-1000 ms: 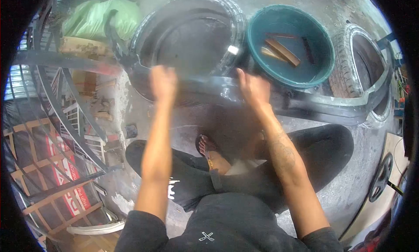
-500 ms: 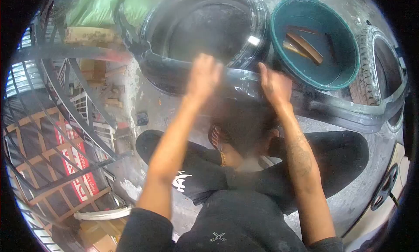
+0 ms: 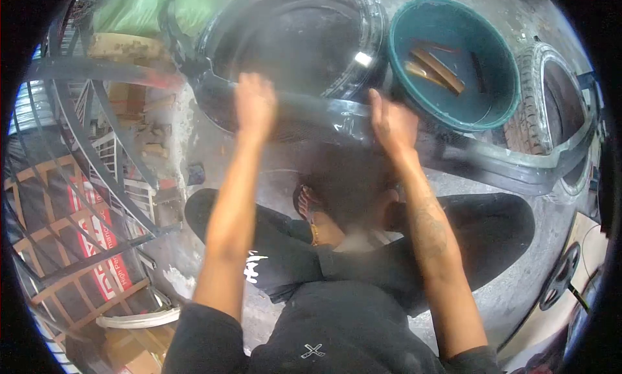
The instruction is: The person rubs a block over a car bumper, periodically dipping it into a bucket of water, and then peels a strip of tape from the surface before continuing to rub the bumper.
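A long dark car bumper (image 3: 350, 118) lies crosswise before me, propped against the rim of a large black round tub or tyre (image 3: 374, 27). My left hand (image 3: 254, 108) is closed and pressed on the bumper's upper face, left of its middle. It is slightly blurred, and whatever lies under its fingers is hidden. Farther right, my right hand (image 3: 394, 124) grips the bumper's top edge, thumb pointing up and fingers curled over the far side. The bumper's right end (image 3: 544, 176) curves up past the tyre (image 3: 528, 95).
Behind my right hand stands a teal basin (image 3: 396, 63) with several strips inside. Metal grille work (image 3: 97, 244) and cardboard fill the left side. A green bag (image 3: 129, 11) is at the back left. A black wheel-like part (image 3: 560, 277) rests on a board at the right.
My left hand has slid left along the bumper, away from the right hand. My right hand keeps its place on the bumper. The whole view has shifted slightly.
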Action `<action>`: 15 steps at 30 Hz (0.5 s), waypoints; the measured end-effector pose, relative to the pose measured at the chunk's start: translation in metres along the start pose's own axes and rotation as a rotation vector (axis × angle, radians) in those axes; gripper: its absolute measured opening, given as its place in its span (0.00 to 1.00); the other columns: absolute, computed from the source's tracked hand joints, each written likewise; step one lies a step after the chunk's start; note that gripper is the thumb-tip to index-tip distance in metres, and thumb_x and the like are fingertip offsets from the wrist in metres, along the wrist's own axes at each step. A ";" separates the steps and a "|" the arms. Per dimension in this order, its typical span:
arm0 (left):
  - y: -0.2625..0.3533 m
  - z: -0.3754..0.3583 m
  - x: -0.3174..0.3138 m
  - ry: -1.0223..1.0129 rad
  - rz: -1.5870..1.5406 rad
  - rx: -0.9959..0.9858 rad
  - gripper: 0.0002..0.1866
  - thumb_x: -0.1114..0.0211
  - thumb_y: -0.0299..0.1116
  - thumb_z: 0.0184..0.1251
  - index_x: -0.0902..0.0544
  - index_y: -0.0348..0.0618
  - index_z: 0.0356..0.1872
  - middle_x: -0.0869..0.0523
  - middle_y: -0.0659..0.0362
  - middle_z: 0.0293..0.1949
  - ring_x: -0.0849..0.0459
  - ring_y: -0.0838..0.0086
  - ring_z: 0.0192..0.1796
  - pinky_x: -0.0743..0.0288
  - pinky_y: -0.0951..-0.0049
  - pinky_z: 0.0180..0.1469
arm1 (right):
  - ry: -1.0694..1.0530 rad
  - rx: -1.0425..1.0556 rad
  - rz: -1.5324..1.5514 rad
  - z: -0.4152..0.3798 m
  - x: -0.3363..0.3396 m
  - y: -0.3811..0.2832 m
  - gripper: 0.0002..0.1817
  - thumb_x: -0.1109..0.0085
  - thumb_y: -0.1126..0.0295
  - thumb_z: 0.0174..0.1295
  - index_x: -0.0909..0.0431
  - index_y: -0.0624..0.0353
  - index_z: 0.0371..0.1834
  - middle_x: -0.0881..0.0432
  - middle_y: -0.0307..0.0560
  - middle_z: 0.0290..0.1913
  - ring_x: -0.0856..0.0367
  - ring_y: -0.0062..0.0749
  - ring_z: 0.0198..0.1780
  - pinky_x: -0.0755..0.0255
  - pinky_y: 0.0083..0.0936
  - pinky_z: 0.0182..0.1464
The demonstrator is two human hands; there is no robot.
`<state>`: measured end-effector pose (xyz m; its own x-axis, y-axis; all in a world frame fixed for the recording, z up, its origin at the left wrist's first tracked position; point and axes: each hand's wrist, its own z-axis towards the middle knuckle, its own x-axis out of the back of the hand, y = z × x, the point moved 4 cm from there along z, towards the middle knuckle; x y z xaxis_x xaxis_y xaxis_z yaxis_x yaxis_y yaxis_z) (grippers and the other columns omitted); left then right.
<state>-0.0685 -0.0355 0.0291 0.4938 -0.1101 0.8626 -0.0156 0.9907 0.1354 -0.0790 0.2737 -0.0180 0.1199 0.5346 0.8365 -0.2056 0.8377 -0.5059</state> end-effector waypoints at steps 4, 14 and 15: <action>0.146 -0.037 0.000 -0.175 -0.282 -0.105 0.12 0.32 0.34 0.72 0.21 0.34 0.39 0.20 0.40 0.41 0.21 0.43 0.50 0.26 0.46 0.56 | -0.083 -0.060 0.063 0.001 0.006 -0.004 0.39 0.61 0.42 0.86 0.10 0.56 0.26 0.12 0.62 0.27 0.10 0.62 0.31 0.18 0.55 0.37; 0.110 -0.035 -0.003 -0.201 -0.116 -0.018 0.19 0.37 0.35 0.81 0.22 0.27 0.60 0.23 0.28 0.63 0.23 0.32 0.65 0.28 0.43 0.70 | -0.099 -0.091 0.199 -0.001 0.013 -0.008 0.42 0.64 0.44 0.86 0.11 0.58 0.21 0.13 0.61 0.25 0.11 0.60 0.28 0.17 0.52 0.38; 0.143 -0.042 0.004 -0.340 -0.178 -0.049 0.20 0.37 0.36 0.81 0.21 0.27 0.61 0.23 0.29 0.66 0.24 0.33 0.69 0.29 0.43 0.72 | -0.112 -0.056 0.144 0.000 0.015 -0.007 0.41 0.62 0.44 0.86 0.11 0.58 0.21 0.13 0.61 0.24 0.11 0.59 0.28 0.17 0.51 0.37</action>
<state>-0.0325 0.1091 0.0314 0.1688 -0.2928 0.9412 0.0898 0.9555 0.2811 -0.0757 0.2758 -0.0020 -0.0162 0.6368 0.7709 -0.1580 0.7597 -0.6308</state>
